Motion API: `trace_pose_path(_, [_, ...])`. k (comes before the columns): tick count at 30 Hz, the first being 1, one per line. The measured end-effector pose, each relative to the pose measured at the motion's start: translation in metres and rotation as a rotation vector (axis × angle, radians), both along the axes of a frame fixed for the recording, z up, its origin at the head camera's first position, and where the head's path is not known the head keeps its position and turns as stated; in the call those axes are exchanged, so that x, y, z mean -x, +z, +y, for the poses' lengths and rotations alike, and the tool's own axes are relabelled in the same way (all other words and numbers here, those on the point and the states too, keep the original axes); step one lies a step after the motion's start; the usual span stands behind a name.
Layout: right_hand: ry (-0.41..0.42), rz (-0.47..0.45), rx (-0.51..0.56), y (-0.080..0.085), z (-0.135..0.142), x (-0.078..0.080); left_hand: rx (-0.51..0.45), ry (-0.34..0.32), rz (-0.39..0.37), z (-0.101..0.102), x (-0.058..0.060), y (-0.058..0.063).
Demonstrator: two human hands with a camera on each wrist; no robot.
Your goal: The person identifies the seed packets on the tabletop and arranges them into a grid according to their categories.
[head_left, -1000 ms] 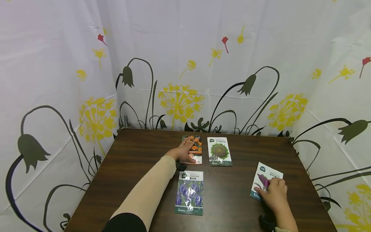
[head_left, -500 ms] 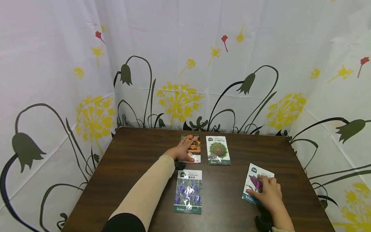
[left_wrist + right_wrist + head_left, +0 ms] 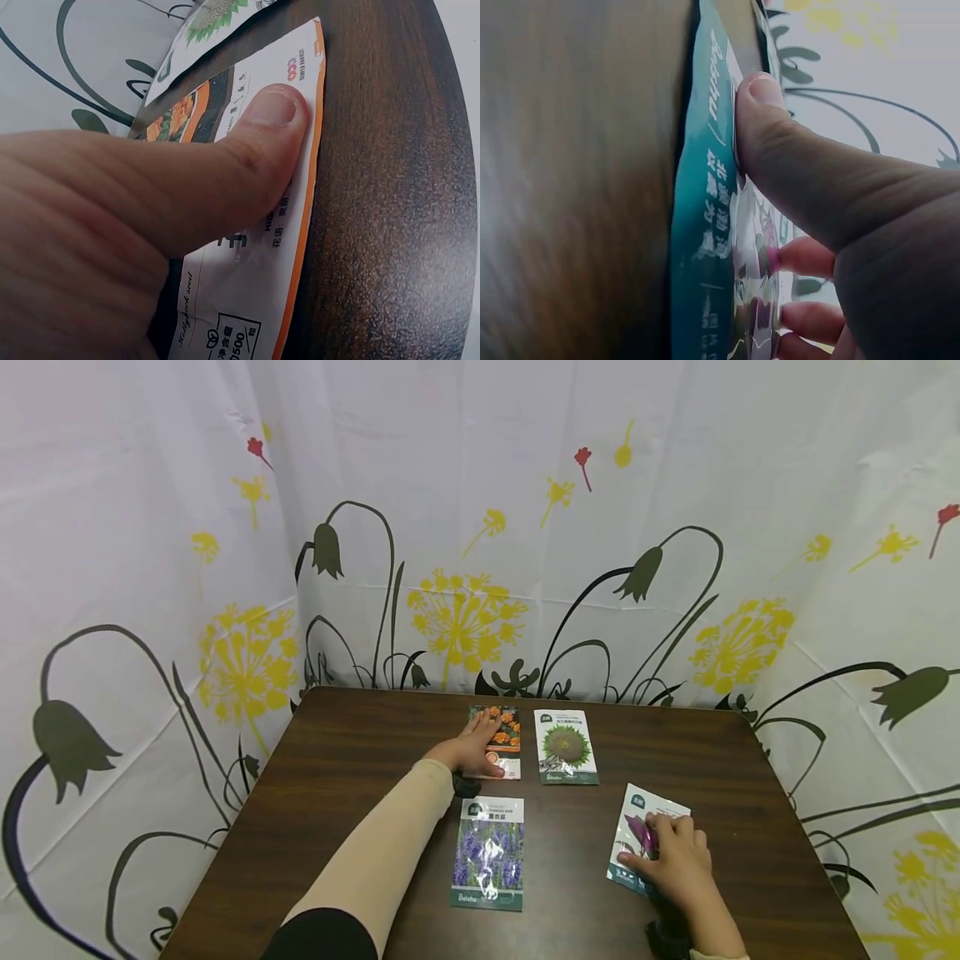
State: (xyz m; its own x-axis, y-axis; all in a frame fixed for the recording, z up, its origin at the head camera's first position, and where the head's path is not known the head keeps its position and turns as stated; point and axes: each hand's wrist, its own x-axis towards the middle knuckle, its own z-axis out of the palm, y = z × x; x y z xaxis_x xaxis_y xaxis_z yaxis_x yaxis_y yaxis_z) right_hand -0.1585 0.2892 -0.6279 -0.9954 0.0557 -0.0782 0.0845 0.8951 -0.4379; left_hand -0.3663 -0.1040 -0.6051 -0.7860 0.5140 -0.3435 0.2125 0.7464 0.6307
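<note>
An orange-flowered seed packet [image 3: 510, 739] lies at the table's back middle, partly covered by my left hand [image 3: 472, 753]. The left fingers spread over it, and the thumb presses its white lower part [image 3: 259, 247]. On the right, a purple-flowered seed packet [image 3: 628, 835] lies tilted under my right hand [image 3: 678, 860]. The right thumb and fingertips rest on its upper face, with the thumb near its teal lower strip [image 3: 705, 195]. A green-flower seed packet [image 3: 567, 747] lies right of the orange one; a lavender seed packet [image 3: 487, 852] lies nearer, below the left hand.
The packets lie on a dark brown wooden table [image 3: 360, 735]. A white curtain [image 3: 450, 460] printed with flowers hangs behind it and along both sides. My left forearm [image 3: 390, 835] reaches across the table's left half.
My right hand has slid the purple-flowered seed packet leftward and slightly nearer along the table. The left hand stays on the orange-flowered packet; the other packets keep their places.
</note>
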Motion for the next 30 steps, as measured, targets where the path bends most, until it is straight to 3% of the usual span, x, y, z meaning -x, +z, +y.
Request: trace_pose_path(30, [0.11,0.021,-0.022,-0.003,-0.048,-0.007,-0.01,-0.004,0.003,0.0,0.0,-0.001])
